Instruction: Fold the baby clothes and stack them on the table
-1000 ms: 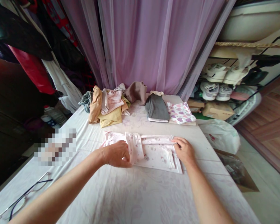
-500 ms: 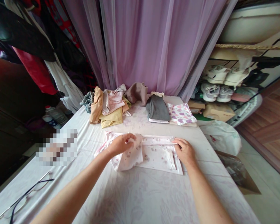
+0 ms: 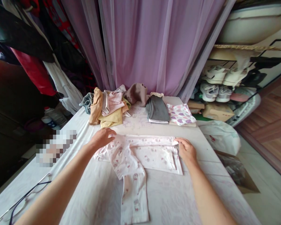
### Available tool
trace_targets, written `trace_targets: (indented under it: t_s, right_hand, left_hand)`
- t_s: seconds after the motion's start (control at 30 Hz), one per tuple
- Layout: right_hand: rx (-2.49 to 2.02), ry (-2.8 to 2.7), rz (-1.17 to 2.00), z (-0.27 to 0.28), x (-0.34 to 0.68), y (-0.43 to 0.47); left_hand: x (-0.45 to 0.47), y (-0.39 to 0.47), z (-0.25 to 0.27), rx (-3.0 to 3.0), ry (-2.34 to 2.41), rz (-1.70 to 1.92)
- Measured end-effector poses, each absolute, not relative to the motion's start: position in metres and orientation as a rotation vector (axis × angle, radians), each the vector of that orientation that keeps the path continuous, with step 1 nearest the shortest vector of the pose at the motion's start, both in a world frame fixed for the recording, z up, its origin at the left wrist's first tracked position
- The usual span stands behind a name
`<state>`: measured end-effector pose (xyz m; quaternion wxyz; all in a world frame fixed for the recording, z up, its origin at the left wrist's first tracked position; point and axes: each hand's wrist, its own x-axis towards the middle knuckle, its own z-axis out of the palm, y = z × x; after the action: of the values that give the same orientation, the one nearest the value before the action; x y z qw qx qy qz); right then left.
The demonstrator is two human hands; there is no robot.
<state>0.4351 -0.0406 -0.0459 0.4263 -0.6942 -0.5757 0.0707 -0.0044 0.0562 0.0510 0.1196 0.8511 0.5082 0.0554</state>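
A white long-sleeved shirt with a small pink and grey print lies folded lengthwise on the table. One sleeve stretches toward me, its cuff near the bottom of the view. My left hand is at the far left corner of the shirt, its fingers bent and closed on the fabric there. At the right end, my right hand pinches the shirt's far edge between thumb and fingers.
Behind the shirt are a loose clothes pile, a brown garment, folded grey trousers and a folded heart-print cloth. Eyeglasses lie at the left. Past the table's right edge stand a shoe rack and an open cardboard box.
The sleeve that was bunched across the shirt now lies spread toward me. My left hand has moved left to the shirt's corner. My right hand keeps its place at the right end.
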Motion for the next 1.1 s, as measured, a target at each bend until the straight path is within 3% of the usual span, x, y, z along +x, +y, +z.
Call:
trace_targets:
  t_s: [0.23, 0.53, 0.83, 1.1]
  right_hand:
    - [-1.892, -1.509, 0.362, -0.026, 0.446, -0.014]
    - [-1.913, -1.915, 0.203, -0.016, 0.445, 0.001]
    - [-1.793, -1.85, 0.149, -0.021, 0.442, -0.003]
    - [-2.117, -1.696, -0.058, -0.027, 0.422, -0.006]
  left_hand:
    - [-0.025, 0.059, 0.036, 2.574, 1.54, 0.18]
    - [-0.023, 0.064, 0.031, 2.602, 1.554, 0.201]
    - [-0.018, 0.066, 0.035, 2.681, 1.554, 0.239]
    - [-0.005, 0.101, 0.031, 2.388, 1.734, 0.022]
